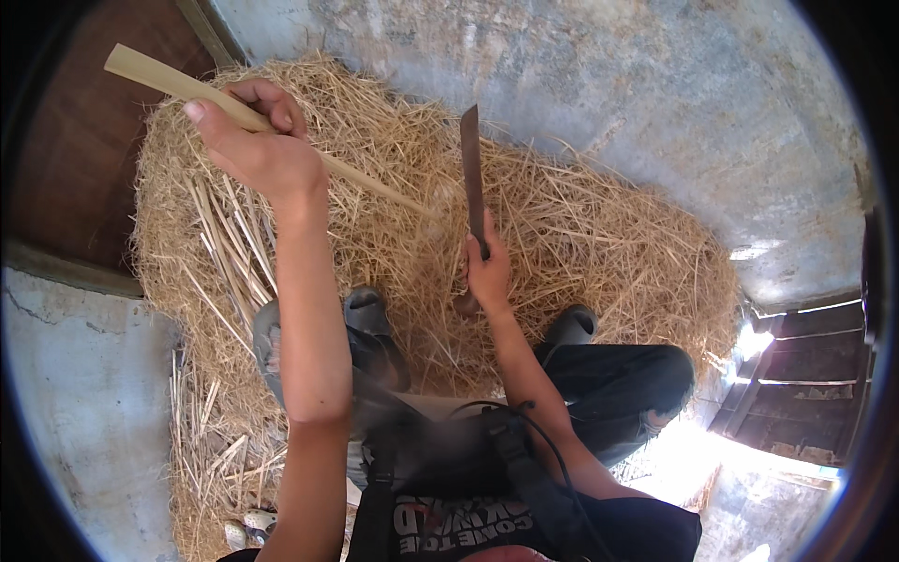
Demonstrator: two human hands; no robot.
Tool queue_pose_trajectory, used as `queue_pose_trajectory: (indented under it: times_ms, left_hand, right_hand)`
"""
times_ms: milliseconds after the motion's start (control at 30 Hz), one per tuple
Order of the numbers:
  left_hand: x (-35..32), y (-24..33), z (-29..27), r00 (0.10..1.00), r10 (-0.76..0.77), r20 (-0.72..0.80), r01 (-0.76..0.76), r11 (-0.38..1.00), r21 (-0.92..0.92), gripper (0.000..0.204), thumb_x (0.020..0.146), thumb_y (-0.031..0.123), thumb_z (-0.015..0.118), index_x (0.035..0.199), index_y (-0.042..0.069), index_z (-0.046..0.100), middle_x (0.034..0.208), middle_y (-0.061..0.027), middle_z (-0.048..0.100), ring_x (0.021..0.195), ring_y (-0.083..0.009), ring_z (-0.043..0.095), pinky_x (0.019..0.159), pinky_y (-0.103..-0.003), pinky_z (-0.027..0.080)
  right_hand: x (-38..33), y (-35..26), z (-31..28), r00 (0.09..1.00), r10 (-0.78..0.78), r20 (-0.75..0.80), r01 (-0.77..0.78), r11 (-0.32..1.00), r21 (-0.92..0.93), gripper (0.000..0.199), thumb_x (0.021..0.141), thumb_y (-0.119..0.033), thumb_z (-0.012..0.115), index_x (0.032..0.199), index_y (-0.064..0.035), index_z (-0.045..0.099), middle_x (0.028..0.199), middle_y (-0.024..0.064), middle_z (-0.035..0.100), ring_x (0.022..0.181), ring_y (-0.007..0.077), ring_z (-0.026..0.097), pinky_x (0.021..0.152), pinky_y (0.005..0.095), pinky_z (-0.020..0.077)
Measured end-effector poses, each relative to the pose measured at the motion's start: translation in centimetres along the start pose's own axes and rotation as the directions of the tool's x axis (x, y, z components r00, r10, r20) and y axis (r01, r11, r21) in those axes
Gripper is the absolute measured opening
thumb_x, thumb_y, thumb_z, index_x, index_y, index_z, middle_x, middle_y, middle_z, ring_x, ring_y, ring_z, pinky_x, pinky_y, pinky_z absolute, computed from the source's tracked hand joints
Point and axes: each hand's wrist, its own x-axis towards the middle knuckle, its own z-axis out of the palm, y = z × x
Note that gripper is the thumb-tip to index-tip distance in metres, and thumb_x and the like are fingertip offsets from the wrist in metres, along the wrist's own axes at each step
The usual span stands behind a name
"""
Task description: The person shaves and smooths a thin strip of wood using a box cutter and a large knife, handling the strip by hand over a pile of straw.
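Observation:
My left hand (267, 145), raised at the upper left, grips a long pale split bamboo strip (159, 77). The strip slants from the upper left down to the right, past the wrist, its far end above the straw near the middle. In the centre, my right hand (489, 273) is wrapped round the handle of a machete (473, 169). Its dark blade points up and away from me, apart from the strip. Below the left hand, several thin pale strips (234, 244) lie bunched on the straw.
A thick heap of dry straw (599, 225) spreads under and before my feet, which wear dark shoes (573, 325). Worn grey walls (655, 75) bound it. A brown door-like panel (84, 140) stands at the left, dark wooden boards (805, 375) at the right. More cut pieces (225, 459) lie lower left.

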Motion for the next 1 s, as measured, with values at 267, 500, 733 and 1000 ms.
queue_pose_trajectory:
  times_ms: [267, 500, 733, 1000]
  left_hand:
    - [-2.7, -7.1, 0.8, 0.997, -0.072, 0.010, 0.071, 0.991, 0.111, 0.064, 0.106, 0.059, 0.025, 0.076, 0.008, 0.051, 0.056, 0.0004, 0.043, 0.047, -0.0109, 0.040, 0.042, -0.026, 0.028]
    - [-3.2, -10.6, 1.0, 0.999, -0.004, 0.038, -0.005, 0.974, 0.228, 0.068, 0.106, 0.059, 0.028, 0.078, 0.005, 0.056, 0.057, 0.0003, 0.044, 0.049, -0.0094, 0.040, 0.046, -0.025, 0.030]
    - [-2.8, -11.3, 1.9, 0.999, -0.031, -0.017, 0.034, 0.985, 0.170, 0.066, 0.108, 0.051, 0.035, 0.073, 0.000, 0.059, 0.057, -0.0004, 0.048, 0.051, -0.0085, 0.044, 0.048, -0.025, 0.031]
    - [-2.9, -11.3, 2.4, 0.999, 0.020, 0.034, -0.027, 0.975, 0.221, 0.065, 0.107, 0.055, 0.030, 0.079, 0.004, 0.056, 0.062, -0.0011, 0.048, 0.051, -0.0089, 0.040, 0.047, -0.024, 0.030]
  right_hand:
    - [-1.3, 5.1, 1.4, 1.000, 0.020, -0.001, -0.020, 0.995, -0.102, 0.058, 0.107, -0.016, 0.051, 0.161, -0.0204, 0.031, 0.075, -0.0003, 0.057, 0.054, 0.0073, 0.049, 0.050, 0.0295, 0.0440]
    - [-1.2, 1.9, 2.0, 0.989, -0.124, -0.074, 0.112, 0.982, -0.155, 0.059, 0.107, -0.015, 0.052, 0.161, -0.0140, 0.029, 0.069, -0.0012, 0.054, 0.055, 0.0064, 0.043, 0.051, 0.0285, 0.0383]
    - [-0.4, 8.9, 2.4, 0.769, -0.618, -0.162, 0.505, 0.743, -0.438, 0.061, 0.107, -0.013, 0.051, 0.162, -0.0138, 0.025, 0.067, 0.0015, 0.052, 0.055, 0.0093, 0.043, 0.050, 0.0297, 0.0360]
    - [-3.9, 19.5, 0.7, 0.979, 0.179, 0.098, -0.102, 0.846, -0.524, 0.064, 0.103, -0.014, 0.055, 0.161, -0.0174, 0.030, 0.102, 0.0165, 0.067, 0.077, 0.0170, 0.058, 0.073, 0.0331, 0.0496]
